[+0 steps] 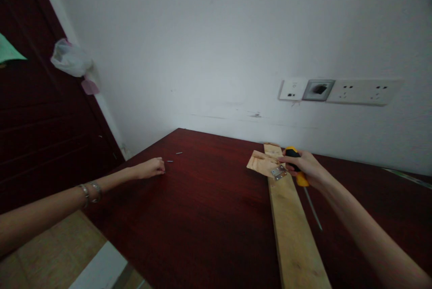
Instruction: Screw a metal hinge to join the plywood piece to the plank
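My left hand (150,168) reaches far left over the dark red table (202,217), fingers curled together at two small screws (169,161) lying near the table's far left edge; what the fingertips pinch is too small to see. My right hand (305,165) is wrapped round the yellow-and-black handle of a screwdriver (301,178), whose thin shaft points back toward me. Its fingers rest on a long pale wooden plank (293,230). A small metal hinge (278,172) sits where the plank meets a smaller wood piece (261,163).
A white wall stands close behind the table with a row of sockets (337,90). A dark door (37,113) is at left, with a plastic bag (69,58) hanging on it. Tiled floor shows below the table's left edge.
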Motion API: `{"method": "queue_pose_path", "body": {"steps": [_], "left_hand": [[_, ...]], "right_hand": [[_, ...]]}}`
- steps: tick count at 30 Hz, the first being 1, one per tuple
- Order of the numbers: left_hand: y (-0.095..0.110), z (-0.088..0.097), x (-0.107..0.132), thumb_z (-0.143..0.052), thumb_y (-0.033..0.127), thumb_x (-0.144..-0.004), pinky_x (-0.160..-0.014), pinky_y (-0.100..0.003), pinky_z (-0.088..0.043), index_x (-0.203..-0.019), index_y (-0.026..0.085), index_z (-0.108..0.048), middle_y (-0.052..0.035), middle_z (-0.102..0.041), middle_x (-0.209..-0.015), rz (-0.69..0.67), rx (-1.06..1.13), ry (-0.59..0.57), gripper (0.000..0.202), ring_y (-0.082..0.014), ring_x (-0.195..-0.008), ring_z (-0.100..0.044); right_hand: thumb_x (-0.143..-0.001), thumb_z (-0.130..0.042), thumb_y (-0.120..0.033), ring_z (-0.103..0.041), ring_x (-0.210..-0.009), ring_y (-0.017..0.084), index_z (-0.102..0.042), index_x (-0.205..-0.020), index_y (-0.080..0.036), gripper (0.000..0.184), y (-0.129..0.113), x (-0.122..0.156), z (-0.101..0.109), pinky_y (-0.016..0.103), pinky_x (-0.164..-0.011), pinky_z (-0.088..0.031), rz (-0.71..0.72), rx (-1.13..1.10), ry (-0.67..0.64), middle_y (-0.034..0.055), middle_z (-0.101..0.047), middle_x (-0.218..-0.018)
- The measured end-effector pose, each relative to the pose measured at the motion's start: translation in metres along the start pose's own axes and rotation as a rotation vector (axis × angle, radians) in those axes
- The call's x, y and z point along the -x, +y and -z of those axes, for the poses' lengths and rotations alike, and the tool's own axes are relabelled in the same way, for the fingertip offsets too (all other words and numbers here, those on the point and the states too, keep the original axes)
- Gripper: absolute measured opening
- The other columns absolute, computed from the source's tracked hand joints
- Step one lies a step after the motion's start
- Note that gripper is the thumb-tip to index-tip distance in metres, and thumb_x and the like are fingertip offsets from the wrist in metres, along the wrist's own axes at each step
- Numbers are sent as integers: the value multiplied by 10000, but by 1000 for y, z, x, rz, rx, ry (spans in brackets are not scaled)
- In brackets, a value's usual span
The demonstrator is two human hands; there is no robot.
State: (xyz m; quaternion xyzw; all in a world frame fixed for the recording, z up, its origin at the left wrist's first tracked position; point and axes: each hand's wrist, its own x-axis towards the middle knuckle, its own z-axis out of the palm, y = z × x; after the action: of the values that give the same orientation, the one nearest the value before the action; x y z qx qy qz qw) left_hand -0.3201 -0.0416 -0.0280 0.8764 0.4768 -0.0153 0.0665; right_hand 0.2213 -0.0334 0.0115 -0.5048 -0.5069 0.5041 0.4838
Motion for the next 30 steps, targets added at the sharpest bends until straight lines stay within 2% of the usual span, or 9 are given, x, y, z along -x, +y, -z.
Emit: {"method": "queue_pose_path", "body": {"steps": [4, 8, 10, 12, 14, 17, 23, 27, 30], "left_hand": [[2, 4, 0, -532, 199, -828, -777, -264, -379, -677, 181, -645, -38, -649, -724, -24, -33, -10, 189, -168, -763, -544], [3, 21, -9, -589, 221, -789, -800, -267, -378, -640, 180, -628, -23, -636, -702, -35, -81, -46, 160, -166, -765, -551], [8, 35, -21, -617, 250, -778, -844, -292, -379, -703, 178, -654, -33, -655, -766, -32, -109, -18, 110, -182, -814, -570], [21, 50, -38, -640, 301, -774, -907, -325, -370, -899, 178, -679, -66, -669, -961, -57, -114, 64, 179, -218, -959, -569], [46, 64, -58, -659, 366, -772, -981, -364, -339, -1122, 173, -624, -107, -609, -1179, -87, -107, 151, 402, -255, -1120, -515], [101, 82, -90, -656, 462, -778, -1033, -378, -312, -1329, 178, -474, -131, -483, -1355, -207, -57, 220, 646, -272, -1237, -435], [220, 95, -150, -741, 519, -670, -1084, -398, -271, -1419, 172, -328, -156, -366, -1444, -504, 75, 254, 923, -305, -1321, -340], [262, 87, -184, -795, 531, -561, -1077, -432, -280, -1411, 143, -319, -175, -359, -1430, -596, 142, 206, 1049, -341, -1327, -304], [274, 78, -199, -774, 489, -592, -1030, -443, -329, -1336, 156, -414, -147, -472, -1322, -646, 172, 179, 892, -322, -1241, -406]], "right_hand": [[-484, -834, -287, -343, -358, 47, -513, -709, -175, 407, 2, -2, 3, 160, -313, -253, 9, 12, -9, -75, -427, -389], [-514, -817, -288, -348, -354, 46, -502, -705, -178, 385, 1, -3, 5, 163, -318, -255, 4, 18, -29, -74, -434, -397], [-502, -819, -278, -348, -353, 46, -500, -712, -176, 395, -1, -2, 5, 163, -319, -256, 2, 2, -42, -78, -431, -395], [-484, -822, -271, -339, -350, 43, -497, -709, -176, 407, -5, 1, 4, 160, -316, -247, 8, -15, -42, -86, -416, -385], [-472, -821, -269, -329, -348, 38, -491, -696, -178, 410, -8, 3, 2, 157, -313, -242, 10, -19, -37, -90, -408, -377], [-469, -814, -266, -327, -349, 35, -492, -696, -178, 404, -13, 7, -1, 156, -313, -244, 16, -15, -33, -88, -416, -380], [-485, -792, -248, -336, -354, 34, -488, -697, -179, 378, -19, 11, -5, 153, -316, -251, 37, -10, -56, -88, -445, -409], [-514, -773, -234, -347, -366, 33, -497, -697, -175, 336, -24, 15, -5, 149, -318, -248, 58, -11, -78, -79, -472, -439], [-550, -752, -237, -336, -356, 34, -507, -680, -170, 285, -27, 17, -4, 156, -323, -246, 90, 5, -111, -84, -445, -410]]}}
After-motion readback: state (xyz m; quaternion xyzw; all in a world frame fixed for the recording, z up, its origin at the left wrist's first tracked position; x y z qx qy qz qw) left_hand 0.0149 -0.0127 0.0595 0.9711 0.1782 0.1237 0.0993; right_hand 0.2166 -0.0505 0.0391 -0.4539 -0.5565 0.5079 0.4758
